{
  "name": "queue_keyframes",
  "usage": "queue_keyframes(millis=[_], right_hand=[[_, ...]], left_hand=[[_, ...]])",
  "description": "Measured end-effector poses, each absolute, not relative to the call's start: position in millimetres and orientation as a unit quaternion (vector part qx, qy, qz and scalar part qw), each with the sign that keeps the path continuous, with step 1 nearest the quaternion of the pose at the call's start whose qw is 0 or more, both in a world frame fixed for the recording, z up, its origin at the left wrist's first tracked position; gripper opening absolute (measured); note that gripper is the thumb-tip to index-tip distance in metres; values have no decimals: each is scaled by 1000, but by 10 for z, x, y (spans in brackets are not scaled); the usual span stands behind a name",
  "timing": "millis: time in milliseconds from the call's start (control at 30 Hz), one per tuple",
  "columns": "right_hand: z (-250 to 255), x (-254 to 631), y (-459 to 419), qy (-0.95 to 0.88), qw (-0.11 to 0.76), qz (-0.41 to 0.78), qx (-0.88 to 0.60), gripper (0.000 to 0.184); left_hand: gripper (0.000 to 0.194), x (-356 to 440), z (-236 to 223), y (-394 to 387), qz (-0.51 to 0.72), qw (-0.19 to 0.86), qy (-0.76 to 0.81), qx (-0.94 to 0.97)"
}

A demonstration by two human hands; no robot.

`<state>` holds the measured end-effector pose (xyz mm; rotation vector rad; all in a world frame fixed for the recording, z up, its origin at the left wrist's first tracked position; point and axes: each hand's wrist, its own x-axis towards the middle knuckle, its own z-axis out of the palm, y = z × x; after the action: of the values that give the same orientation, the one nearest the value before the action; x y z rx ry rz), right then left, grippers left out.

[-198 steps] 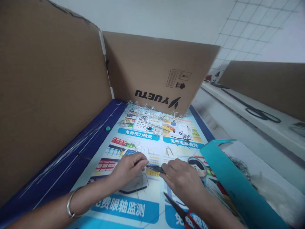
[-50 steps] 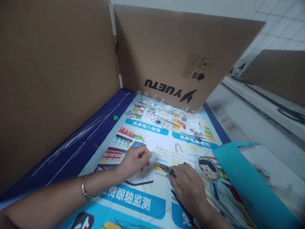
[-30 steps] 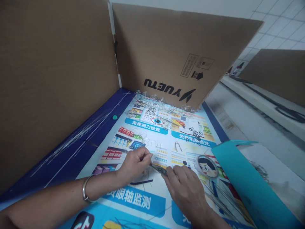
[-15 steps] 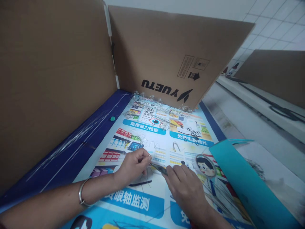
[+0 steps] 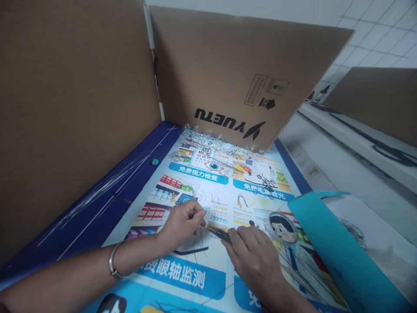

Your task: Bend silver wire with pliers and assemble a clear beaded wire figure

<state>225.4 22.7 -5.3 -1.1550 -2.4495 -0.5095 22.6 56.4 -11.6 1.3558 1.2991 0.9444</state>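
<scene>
In the head view my left hand (image 5: 186,219), with a metal bangle at its wrist, is closed in a pinch at the middle of the printed sheet. A thin wire seems to be between its fingertips, though most of it is hidden. My right hand (image 5: 256,254) is wrapped round a pair of pliers (image 5: 220,233). The pliers' narrow jaws point left and end close to my left fingertips. Just beyond my hands lie bent wire pieces (image 5: 241,200) on the sheet.
Cardboard panels (image 5: 234,69) stand at the left and back. Wire shapes (image 5: 208,134) heap along the back panel, dark rings (image 5: 267,180) in front. Long straight wires (image 5: 97,195) lie on the blue strip at left. A teal box (image 5: 345,243) stands at right.
The pliers' jaws have drawn slightly away from my left fingertips and show more clearly. My left hand has barely moved, still pinched.
</scene>
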Motion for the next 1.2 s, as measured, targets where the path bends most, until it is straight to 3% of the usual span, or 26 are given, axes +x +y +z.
queue_keyframes(millis=[467,933,1200], right_hand=[[-110,2296,239,-870,186,-241,-389,14],[-86,2313,255,-875,161,-217,-402,15],[-90,2314,285,-877,190,-208,-388,16]], left_hand=[[23,243,-136,564,381,527,536,538],[10,260,-133,553,371,513,522,572],[10,257,-110,563,376,532,508,564]])
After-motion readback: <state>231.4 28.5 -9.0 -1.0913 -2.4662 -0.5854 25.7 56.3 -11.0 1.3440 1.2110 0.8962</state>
